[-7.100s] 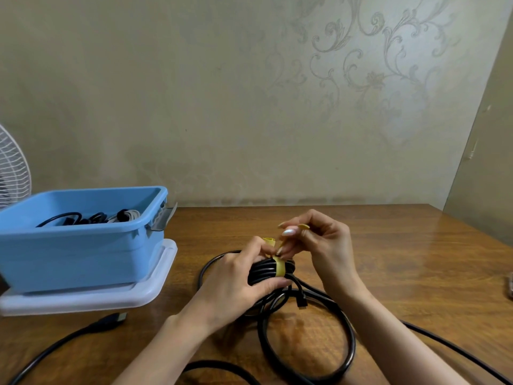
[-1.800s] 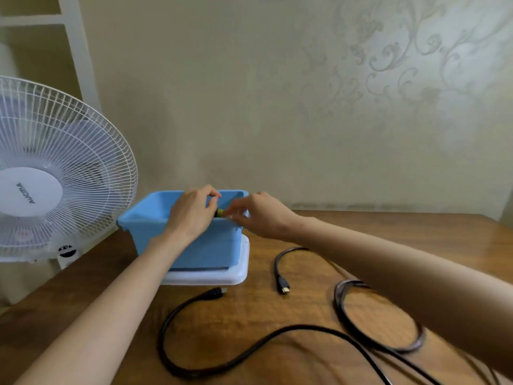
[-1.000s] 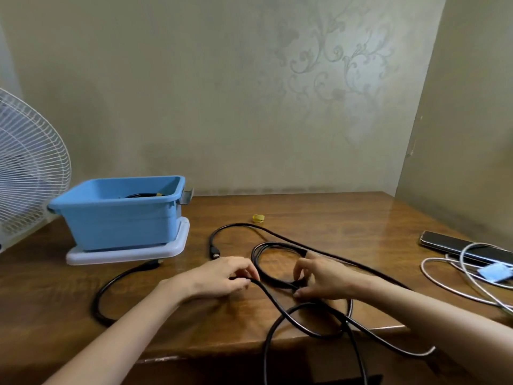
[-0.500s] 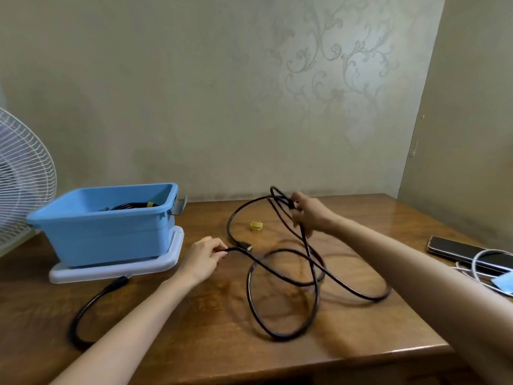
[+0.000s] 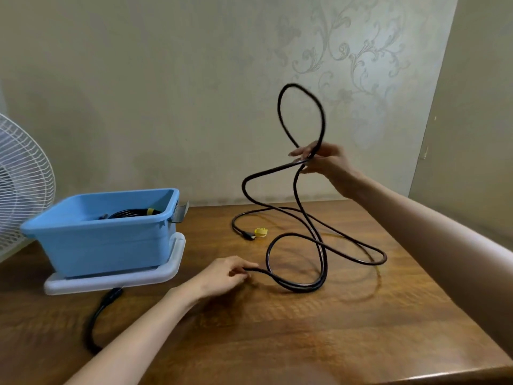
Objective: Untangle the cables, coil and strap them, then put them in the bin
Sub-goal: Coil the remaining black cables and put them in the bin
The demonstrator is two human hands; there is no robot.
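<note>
One cable (image 5: 305,288): right hand (image 5: 324,162) high, left hand (image 5: 222,276) low.

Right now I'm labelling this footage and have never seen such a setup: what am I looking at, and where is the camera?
No machine here: a person's two bare hands, filmed by one camera worn on the head, looking forward and down. The right hand holds a loop of black cable up above the wooden table; the left hand pinches it low down. A blue bin on a white tray holds a strapped coil. A yellow strap lies loose; a fan stands at left.
</note>
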